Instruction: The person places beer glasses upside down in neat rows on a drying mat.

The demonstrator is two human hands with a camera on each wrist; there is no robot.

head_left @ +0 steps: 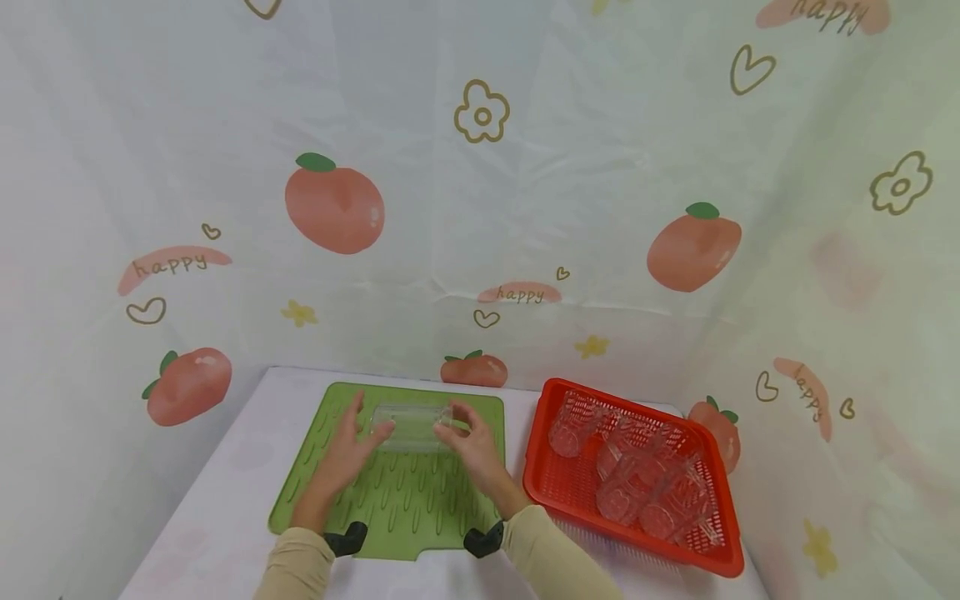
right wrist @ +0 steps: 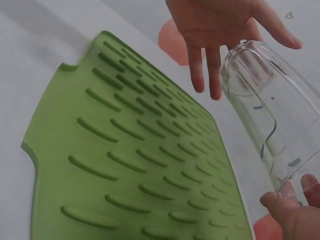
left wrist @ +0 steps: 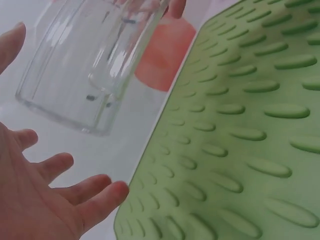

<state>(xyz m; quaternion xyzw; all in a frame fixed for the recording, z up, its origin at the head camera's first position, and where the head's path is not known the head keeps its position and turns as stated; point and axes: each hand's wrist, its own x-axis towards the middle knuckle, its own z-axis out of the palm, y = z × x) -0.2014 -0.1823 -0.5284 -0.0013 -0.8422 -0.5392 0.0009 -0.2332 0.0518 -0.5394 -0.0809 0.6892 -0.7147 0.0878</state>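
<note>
A clear mug (head_left: 408, 427) lies sideways in the air over the green ridged mat (head_left: 408, 500). My right hand (head_left: 477, 450) pinches one end of it between thumb and fingers. At the other end, my left hand (head_left: 347, 447) is spread beside the mug. In the left wrist view, the fingers of the left hand (left wrist: 60, 200) are straight and apart from the mug (left wrist: 60, 70), whose handle shows along its side. The right wrist view shows the right hand (right wrist: 300, 217) at the near end of the mug (right wrist: 270, 100).
A red perforated basket (head_left: 570, 496) stands to the right of the mat, with several clear mugs (head_left: 633, 483) lying in it. White patterned cloth (head_left: 420, 208) hangs behind the table (head_left: 202, 500) and at both sides.
</note>
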